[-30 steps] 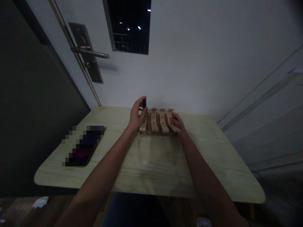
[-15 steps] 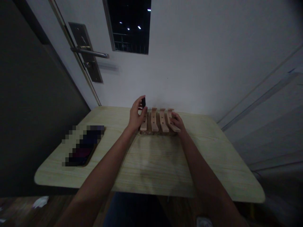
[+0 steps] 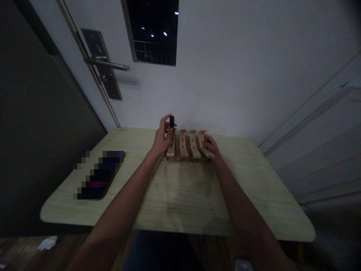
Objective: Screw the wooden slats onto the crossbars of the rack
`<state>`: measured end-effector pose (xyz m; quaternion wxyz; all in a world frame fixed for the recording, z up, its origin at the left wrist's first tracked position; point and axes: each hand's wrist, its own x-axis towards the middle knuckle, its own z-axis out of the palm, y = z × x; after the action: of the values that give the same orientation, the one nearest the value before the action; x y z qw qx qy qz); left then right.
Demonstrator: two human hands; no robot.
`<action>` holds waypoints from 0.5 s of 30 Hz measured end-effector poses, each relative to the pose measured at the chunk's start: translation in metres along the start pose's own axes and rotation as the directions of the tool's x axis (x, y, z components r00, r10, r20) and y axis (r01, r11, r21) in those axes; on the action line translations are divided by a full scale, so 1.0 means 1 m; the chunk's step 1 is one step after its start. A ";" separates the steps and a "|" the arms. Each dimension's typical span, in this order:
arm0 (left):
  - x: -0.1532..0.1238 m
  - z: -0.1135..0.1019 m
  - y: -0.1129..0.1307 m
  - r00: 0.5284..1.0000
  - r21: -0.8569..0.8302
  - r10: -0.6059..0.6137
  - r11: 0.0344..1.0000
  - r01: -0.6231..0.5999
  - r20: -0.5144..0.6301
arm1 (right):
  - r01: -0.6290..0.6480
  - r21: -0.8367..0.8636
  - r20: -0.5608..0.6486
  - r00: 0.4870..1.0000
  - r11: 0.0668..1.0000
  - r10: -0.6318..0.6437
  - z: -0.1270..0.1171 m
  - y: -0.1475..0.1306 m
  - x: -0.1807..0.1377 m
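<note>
A wooden rack [image 3: 188,145] with several pale curved hooks lies flat at the far middle of the table. My left hand [image 3: 161,137] is closed round a small black handle [image 3: 172,121], held upright over the rack's leftmost hook. My right hand [image 3: 211,147] rests on the rack's right end, fingers curled against the rightmost hook and pressing it down.
The light wooden table [image 3: 175,192] stands against a white door with a metal lever handle [image 3: 105,64] and a dark window [image 3: 153,30]. A dark flat object [image 3: 99,175], blurred out, lies on the table's left side. A white wall panel runs on the right.
The black handle in my left hand has turned slightly and stands a little more upright. My right hand and the rack have stayed in place.
</note>
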<state>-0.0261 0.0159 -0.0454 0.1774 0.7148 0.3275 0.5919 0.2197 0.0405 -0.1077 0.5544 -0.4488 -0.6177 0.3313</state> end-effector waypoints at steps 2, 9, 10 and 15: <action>0.000 0.000 -0.001 1.000 -0.011 -0.014 1.000 0.014 0.005 | 0.004 0.001 -0.001 1.000 1.000 -0.004 0.000 0.000 -0.001; -0.001 0.000 -0.004 1.000 -0.040 -0.014 0.999 0.014 0.011 | 0.005 -0.001 -0.004 1.000 1.000 -0.005 0.001 0.001 0.000; -0.001 0.000 -0.004 1.000 -0.044 -0.011 0.999 0.012 0.013 | 0.006 -0.003 -0.004 1.000 1.000 -0.006 0.001 0.002 0.000; -0.001 0.000 -0.006 1.000 -0.043 0.001 0.999 -0.001 0.010 | 0.033 -0.017 0.020 0.999 0.999 -0.033 -0.001 0.002 -0.001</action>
<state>-0.0275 0.0191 -0.0503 0.1939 0.7141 0.3135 0.5951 0.2206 0.0402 -0.1096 0.5497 -0.4399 -0.6334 0.3211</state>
